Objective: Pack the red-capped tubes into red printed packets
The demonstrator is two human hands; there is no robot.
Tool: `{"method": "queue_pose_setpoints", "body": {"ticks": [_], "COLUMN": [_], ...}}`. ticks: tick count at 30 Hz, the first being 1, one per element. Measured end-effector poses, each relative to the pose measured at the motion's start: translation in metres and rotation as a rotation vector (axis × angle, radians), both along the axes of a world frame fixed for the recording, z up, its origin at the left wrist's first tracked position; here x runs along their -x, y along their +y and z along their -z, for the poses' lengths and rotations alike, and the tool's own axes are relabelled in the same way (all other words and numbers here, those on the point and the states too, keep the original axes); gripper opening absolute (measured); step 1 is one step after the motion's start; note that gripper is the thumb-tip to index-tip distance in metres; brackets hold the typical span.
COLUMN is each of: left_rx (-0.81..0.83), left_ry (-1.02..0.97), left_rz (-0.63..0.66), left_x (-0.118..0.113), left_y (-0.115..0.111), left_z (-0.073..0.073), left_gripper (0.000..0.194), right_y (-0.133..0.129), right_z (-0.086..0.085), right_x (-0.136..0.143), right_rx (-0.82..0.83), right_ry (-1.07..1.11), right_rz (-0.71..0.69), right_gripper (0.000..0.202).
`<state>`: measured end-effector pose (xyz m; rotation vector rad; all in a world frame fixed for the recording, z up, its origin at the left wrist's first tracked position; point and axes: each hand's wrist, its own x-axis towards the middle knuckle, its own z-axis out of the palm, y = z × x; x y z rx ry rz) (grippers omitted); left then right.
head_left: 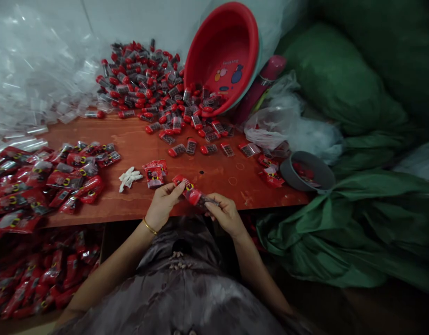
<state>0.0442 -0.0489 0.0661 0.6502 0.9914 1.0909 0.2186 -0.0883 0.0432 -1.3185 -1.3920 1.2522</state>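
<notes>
My left hand (164, 203) pinches the upper left end of a red and clear packet (192, 191) above the table's front edge. At the packet's lower right end, my right hand (224, 213) closes its fingers round the dark, clear part. Just left of the packet lie small red packets (154, 176) and some white crumpled pieces (130, 178). Many red-capped clear capsules (137, 79) are heaped at the back of the table. Filled red packets (66, 179) form a pile on the left.
A red basin (224, 56) leans at the back beside a pink bottle (261, 83). On the right are a grey bowl (286, 172), clear bags (291, 125) and green cloth (336, 232). Clear sleeves (33, 70) fill the back left. More red packets (54, 274) lie below the wooden table (130, 139).
</notes>
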Motion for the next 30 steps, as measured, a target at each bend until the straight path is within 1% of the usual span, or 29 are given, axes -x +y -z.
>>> {"method": "queue_pose_setpoints", "body": {"ticks": [3,5,7,10,13,15,17,20,22,24,26,28,30], "left_rx": [-0.042,-0.055,-0.046,-0.015,0.017,0.02,-0.003,-0.052,-0.091,-0.128,-0.128,-0.079,-0.018], "left_ry": [-0.004,-0.008,-0.028,-0.072,-0.124,-0.132,-0.099,-0.044,-0.039,-0.057,-0.07,-0.078,-0.094], "left_rz": [0.006,0.005,0.007,0.002,-0.002,-0.007,-0.011,0.007,0.032,0.03,-0.024,-0.079,-0.089], "left_x": [-0.004,-0.007,-0.009,-0.009,-0.006,-0.007,-0.01,-0.018,-0.02,-0.017,-0.012,-0.009,-0.01], "left_y": [-0.003,-0.005,-0.007,-0.007,-0.003,-0.003,-0.005,-0.013,-0.014,-0.011,-0.002,0.006,0.01], "left_z": [0.005,0.009,0.012,0.012,0.01,0.011,0.014,0.021,0.022,0.02,0.015,0.012,0.012], "left_gripper": [0.034,0.033,0.033,0.034,0.033,0.034,0.033,0.035,0.033,0.033,0.035,0.036,0.037], "right_y": [0.0,0.0,0.001,0.001,0.001,0.001,0.003,0.006,0.007,0.007,0.005,0.004,0.003], "right_z": [0.002,0.002,0.002,0.002,0.002,0.002,0.003,0.004,0.005,0.005,0.006,0.008,0.01], "right_x": [0.006,0.013,0.02,0.03,0.034,0.036,0.039,0.044,0.046,0.046,0.045,0.045,0.047], "right_rx": [0.025,0.012,-0.049,-0.18,-0.285,-0.321,-0.281,-0.158,-0.144,-0.2,-0.273,-0.329,-0.332], "right_ry": [0.032,0.043,0.014,-0.105,-0.217,-0.229,-0.153,0.018,0.059,0.02,-0.065,-0.155,-0.191], "right_rz": [-0.012,-0.006,0.049,0.141,0.152,0.159,0.18,0.24,0.242,0.212,0.189,0.182,0.189], "right_gripper": [0.025,0.026,0.026,0.023,0.018,0.017,0.018,0.022,0.023,0.022,0.02,0.019,0.02]}}
